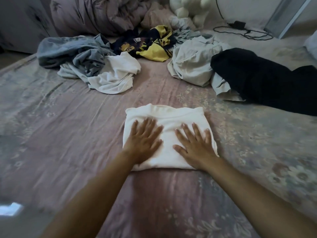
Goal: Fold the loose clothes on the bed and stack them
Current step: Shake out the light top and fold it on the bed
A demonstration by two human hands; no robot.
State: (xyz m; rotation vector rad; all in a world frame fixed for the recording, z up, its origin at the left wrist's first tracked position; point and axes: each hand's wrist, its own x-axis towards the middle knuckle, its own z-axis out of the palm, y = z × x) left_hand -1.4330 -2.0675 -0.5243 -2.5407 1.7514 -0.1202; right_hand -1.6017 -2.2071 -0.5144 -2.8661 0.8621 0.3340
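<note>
A folded white shirt [169, 117] lies as a neat rectangle in the middle of the bed [68, 134]. My left hand [143, 140] presses flat on its left half, fingers spread. On the right half my right hand [195, 145] lies flat the same way. Beyond the shirt, loose clothes lie in a row: a blue-grey garment [72, 50], a crumpled white top [116, 74], a black-and-yellow printed piece [154, 43], a pale grey-green garment [192, 64] and a black garment [260, 78].
A bunched mauve duvet [89, 14] and a white plush toy [188, 9] sit at the head of the bed. A black charger with its cable [243, 30] lies at the far right. A wall panel [288, 14] stands in the top right corner.
</note>
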